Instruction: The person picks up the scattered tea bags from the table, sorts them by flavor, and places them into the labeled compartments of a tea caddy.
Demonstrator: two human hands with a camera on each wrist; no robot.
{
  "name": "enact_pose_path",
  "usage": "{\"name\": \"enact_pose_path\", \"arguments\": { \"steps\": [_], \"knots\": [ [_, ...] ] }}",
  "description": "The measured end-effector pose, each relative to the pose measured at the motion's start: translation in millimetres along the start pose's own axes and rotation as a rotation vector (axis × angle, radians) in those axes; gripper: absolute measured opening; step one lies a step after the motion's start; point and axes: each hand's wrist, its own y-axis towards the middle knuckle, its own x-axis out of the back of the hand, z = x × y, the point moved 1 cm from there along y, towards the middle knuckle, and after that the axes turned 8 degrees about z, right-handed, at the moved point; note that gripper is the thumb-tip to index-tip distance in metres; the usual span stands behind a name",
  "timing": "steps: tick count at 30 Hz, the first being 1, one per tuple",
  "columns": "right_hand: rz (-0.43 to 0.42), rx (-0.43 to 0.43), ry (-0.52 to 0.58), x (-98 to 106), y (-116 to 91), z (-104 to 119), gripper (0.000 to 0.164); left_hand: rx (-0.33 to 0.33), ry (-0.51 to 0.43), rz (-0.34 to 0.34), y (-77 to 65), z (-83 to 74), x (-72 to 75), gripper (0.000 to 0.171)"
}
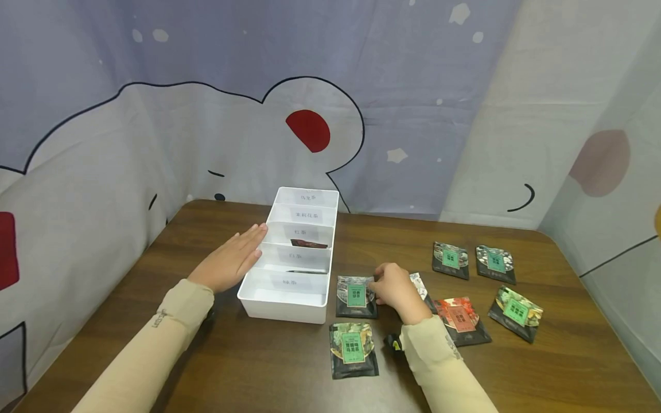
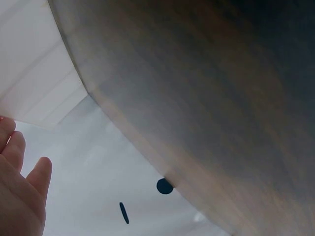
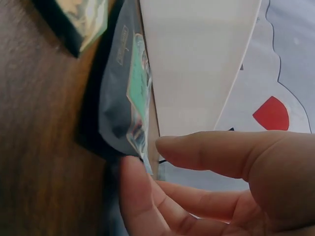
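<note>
At the left side of a white divided box [image 1: 291, 312], my left hand [image 1: 227, 261] lies with its fingers straight, fingertips at the rim. The left wrist view shows this hand's fingers [image 2: 42, 177] close to the box wall. My right hand [image 1: 397, 289] pinches the right edge of a dark tea packet [image 1: 356, 295] with a green label, just right of the box. In the right wrist view, thumb and fingers [image 3: 135, 191] are on either side of that packet's edge [image 3: 118, 98]. Below it lies another green-labelled tea packet [image 1: 353, 353].
A red packet [image 1: 308, 244] and a thin dark packet edge [image 1: 307, 272] show in two box compartments. To the right lie a red-labelled packet [image 1: 461, 321], several green-labelled ones [image 1: 450, 260] and a partly covered whitish packet [image 1: 419, 284]. A patterned curtain [image 1: 232, 143] hangs behind the table.
</note>
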Motion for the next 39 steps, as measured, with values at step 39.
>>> {"name": "enact_pose_path", "arguments": {
  "steps": [39],
  "knots": [
    [-0.045, 0.095, 0.281, 8.0, 7.3, -6.1, 0.022, -0.011, 0.013, -0.011, -0.8, -0.7, 0.8, 0.060]
  ]
}}
